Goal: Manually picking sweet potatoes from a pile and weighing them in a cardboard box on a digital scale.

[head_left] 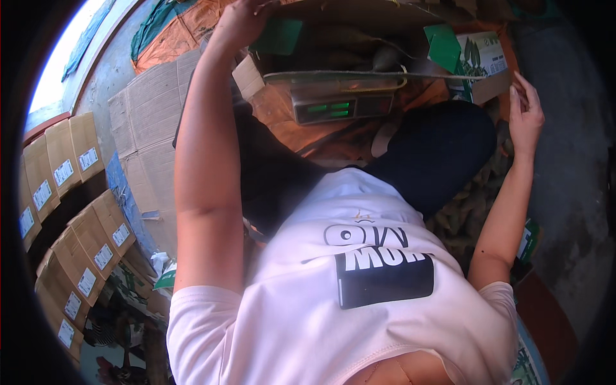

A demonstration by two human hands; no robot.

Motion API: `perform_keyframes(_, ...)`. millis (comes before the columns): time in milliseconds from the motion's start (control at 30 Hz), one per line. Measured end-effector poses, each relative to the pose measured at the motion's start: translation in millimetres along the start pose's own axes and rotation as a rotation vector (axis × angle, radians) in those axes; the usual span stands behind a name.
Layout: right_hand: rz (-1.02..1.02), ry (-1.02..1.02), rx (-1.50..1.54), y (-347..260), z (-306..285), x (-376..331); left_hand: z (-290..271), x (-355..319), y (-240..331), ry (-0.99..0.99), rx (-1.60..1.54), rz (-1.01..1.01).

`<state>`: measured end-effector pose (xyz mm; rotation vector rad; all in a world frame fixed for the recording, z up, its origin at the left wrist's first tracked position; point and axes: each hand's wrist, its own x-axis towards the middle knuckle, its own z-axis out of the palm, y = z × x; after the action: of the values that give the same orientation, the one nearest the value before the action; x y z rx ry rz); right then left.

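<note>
Evidently boxing is in hand: the left hand (240, 22) grips a flap of the cardboard box (333, 45) on the scale (343, 102). The right hand (526, 115) rests open-fingered against the box's right side; next, both need to fold flaps inward together.

One head-worn fisheye view looks steeply down the person's own white shirt (359, 282), close, toward the scale (340, 102) and floor (564, 167) ahead.

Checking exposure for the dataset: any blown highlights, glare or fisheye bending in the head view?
Head view: sky patch top left blown white; stacked cartons bend along the dark fisheye rim; scale display glows green, digits blurred; left hand and right hand evenly lit.
</note>
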<state>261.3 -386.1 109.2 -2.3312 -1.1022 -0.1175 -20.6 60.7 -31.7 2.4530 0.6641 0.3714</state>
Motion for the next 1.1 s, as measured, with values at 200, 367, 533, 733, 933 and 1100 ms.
perform_keyframes(200,0.29,-0.106,-0.195,156.1,7.6,-148.7,-4.5,-6.6,-29.7,0.072,-0.052,-0.161)
perform_keyframes(367,0.514,-0.282,-0.144,264.6,53.9,-284.2,3.0,-17.8,-69.3,0.177,-0.067,-0.158)
perform_keyframes(533,1.047,-0.174,0.942,354.4,136.1,-406.2,-2.5,-36.7,-87.8,0.189,-0.003,-0.27)
perform_keyframes(733,0.641,-0.625,0.124,356.7,142.6,-461.1,-8.8,-52.3,-109.8,0.25,-0.11,-0.343)
perform_keyframes(933,0.805,-0.579,0.034,302.3,107.0,-469.1,-23.4,-55.6,-126.4,0.194,-0.476,-0.528)
perform_keyframes(1100,0.88,-0.331,0.215,275.9,55.1,-555.3,-36.3,-63.5,-152.3,0.028,-0.217,-0.373)
